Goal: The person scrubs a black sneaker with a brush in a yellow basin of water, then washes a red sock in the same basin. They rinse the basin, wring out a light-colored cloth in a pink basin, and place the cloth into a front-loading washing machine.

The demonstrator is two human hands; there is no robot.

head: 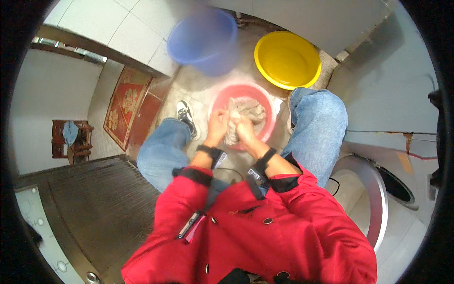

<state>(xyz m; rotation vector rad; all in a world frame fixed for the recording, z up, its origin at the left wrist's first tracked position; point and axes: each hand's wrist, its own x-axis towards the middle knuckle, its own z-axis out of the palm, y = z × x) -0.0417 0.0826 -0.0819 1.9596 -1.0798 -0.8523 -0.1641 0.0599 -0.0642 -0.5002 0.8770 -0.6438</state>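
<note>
A pink plastic basin (271, 117) stands on the floor between my feet. In it lies a wet, greyish-beige cloth (250, 108), bunched up, with some water around it. My left hand (217, 124) is closed on the cloth at the basin's left side. Close beside it, my right hand (245, 129) grips the same cloth near the middle. A whitish bit, either soap or a fold of cloth, shows between the two hands; which one I cannot tell.
Beyond the pink basin stand a blue plastic tub (209, 46) and a yellow basin (287, 60). A washing machine's open round door (377, 202) is at the right. To the left are a brown door (95, 206) and a red floral mat (124, 103). My knees flank the pink basin.
</note>
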